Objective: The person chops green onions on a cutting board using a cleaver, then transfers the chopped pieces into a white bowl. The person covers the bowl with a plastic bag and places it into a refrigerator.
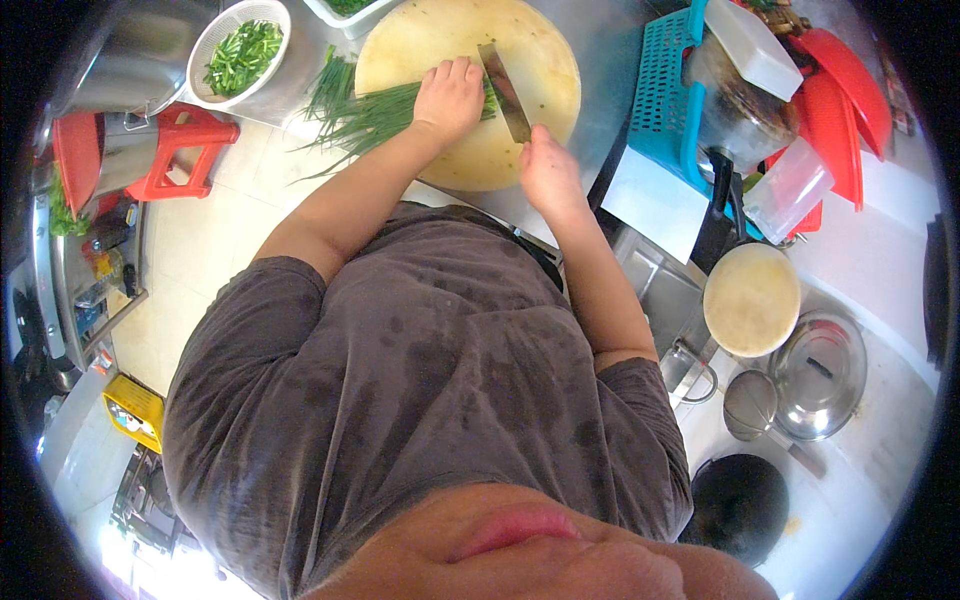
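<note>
A round, pale yellow chopping board (420, 52) lies on the metal counter before me. Across its left side stretches a bunch of long green garlic chives (375, 120), the leaf tips hanging past the board's edge. My left hand (450, 95) presses down on the bunch near its right end, fingers bent over it. In my right hand (551, 165) is the handle of a cleaver (505, 94). Its blade stands just right of my left fingers, close to the short chive ends that show there. Small green bits dot the board.
At upper left, a white strainer basket (196, 67) holds cut greens beside a white tub (352, 21). A red plastic stool (187, 142) stands on the floor to the left. Rightward are a teal basket (660, 97), a metal pot (742, 142), a metal lid (817, 397) and a mesh skimmer (750, 405).
</note>
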Available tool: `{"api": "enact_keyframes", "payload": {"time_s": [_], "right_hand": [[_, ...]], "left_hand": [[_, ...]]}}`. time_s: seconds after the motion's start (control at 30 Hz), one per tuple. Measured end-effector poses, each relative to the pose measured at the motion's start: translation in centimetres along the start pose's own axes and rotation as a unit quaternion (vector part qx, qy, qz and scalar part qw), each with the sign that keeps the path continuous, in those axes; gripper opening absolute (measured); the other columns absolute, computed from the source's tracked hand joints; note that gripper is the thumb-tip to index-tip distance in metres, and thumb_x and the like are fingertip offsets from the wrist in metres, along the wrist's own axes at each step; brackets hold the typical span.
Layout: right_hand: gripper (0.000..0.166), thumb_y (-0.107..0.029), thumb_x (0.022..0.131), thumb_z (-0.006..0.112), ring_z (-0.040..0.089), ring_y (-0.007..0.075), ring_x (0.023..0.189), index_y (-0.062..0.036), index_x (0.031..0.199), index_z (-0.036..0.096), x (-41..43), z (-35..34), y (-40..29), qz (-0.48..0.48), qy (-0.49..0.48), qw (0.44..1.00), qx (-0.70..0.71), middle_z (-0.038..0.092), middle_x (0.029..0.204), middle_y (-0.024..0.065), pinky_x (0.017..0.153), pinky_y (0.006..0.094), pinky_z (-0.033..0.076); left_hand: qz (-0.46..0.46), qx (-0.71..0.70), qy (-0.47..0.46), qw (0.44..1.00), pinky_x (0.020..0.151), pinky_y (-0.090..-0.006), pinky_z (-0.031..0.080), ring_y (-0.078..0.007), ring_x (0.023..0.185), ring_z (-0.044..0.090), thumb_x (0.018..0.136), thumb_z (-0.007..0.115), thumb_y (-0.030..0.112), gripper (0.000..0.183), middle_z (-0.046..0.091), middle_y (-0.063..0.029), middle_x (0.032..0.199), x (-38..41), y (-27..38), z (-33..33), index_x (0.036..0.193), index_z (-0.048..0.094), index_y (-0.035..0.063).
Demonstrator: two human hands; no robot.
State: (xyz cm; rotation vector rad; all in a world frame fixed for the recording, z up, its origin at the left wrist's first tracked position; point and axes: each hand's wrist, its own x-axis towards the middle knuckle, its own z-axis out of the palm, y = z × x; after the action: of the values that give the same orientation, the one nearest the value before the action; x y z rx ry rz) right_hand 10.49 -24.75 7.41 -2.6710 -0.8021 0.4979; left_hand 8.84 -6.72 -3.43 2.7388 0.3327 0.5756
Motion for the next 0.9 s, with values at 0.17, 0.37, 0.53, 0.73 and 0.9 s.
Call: {"api": "enact_keyframes", "payload": {"time_s": [0.17, 0.37, 0.53, 0.73, 0.9], "right_hand": [[0.015, -0.013, 0.089, 0.048, 0.061, 0.0459, 0.088, -0.0003, 0.098, 0.048, 0.3, 0.6, 0.5, -0.001, -0.019, 1.000, -0.014, 0.062, 0.095, 0.0271, 0.079, 0.0537, 0.048], [0.016, -0.013, 0.090, 0.047, 0.060, 0.0477, 0.087, 0.0010, 0.098, 0.046, -0.2, 0.3, 0.0, 0.021, -0.042, 0.999, -0.014, 0.062, 0.095, 0.0293, 0.078, 0.0547, 0.047], [0.017, -0.014, 0.092, 0.046, 0.060, 0.0486, 0.086, 0.0008, 0.099, 0.045, 0.8, 0.8, 0.1, 0.025, -0.081, 0.996, -0.012, 0.062, 0.089, 0.0308, 0.077, 0.0557, 0.046], [0.020, -0.017, 0.093, 0.044, 0.060, 0.0480, 0.084, 0.0002, 0.103, 0.044, 5.7, 6.4, 1.0, 0.027, -0.039, 0.999, -0.011, 0.062, 0.086, 0.0295, 0.076, 0.0557, 0.046], [0.021, -0.014, 0.089, 0.047, 0.062, 0.0460, 0.086, 0.0003, 0.104, 0.048, 6.2, 3.6, 0.7, 0.014, -0.036, 0.999, -0.009, 0.064, 0.086, 0.0285, 0.078, 0.0539, 0.048]], "left_hand": [[0.013, 0.041, -0.009, 0.999, 0.078, -0.0457, 0.046, -0.0284, 0.095, 0.056, 0.082, 0.056, 0.022, 0.021, 0.057, -0.0092, 0.099, -0.5, -0.1, 1.0, 0.098, 0.055, 0.0086], [0.020, 0.031, 0.001, 0.999, 0.077, -0.0444, 0.046, -0.0274, 0.093, 0.056, 0.080, 0.057, 0.022, 0.020, 0.057, -0.0066, 0.098, -0.4, -0.1, 0.7, 0.096, 0.055, 0.0101], [0.028, 0.031, 0.007, 0.999, 0.077, -0.0430, 0.046, -0.0257, 0.093, 0.057, 0.081, 0.055, 0.020, 0.017, 0.058, -0.0061, 0.097, -0.5, -0.2, 0.9, 0.094, 0.056, 0.0101], [0.023, 0.027, -0.036, 0.999, 0.079, -0.0430, 0.048, -0.0290, 0.094, 0.058, 0.081, 0.056, 0.017, 0.018, 0.059, -0.0092, 0.101, -0.1, -0.1, 0.4, 0.096, 0.055, 0.0084], [-0.006, -0.026, 0.047, 0.999, 0.081, -0.0431, 0.046, -0.0286, 0.097, 0.057, 0.084, 0.052, 0.017, 0.019, 0.058, -0.0107, 0.101, -0.3, -0.2, 1.2, 0.099, 0.056, 0.0072]]}}
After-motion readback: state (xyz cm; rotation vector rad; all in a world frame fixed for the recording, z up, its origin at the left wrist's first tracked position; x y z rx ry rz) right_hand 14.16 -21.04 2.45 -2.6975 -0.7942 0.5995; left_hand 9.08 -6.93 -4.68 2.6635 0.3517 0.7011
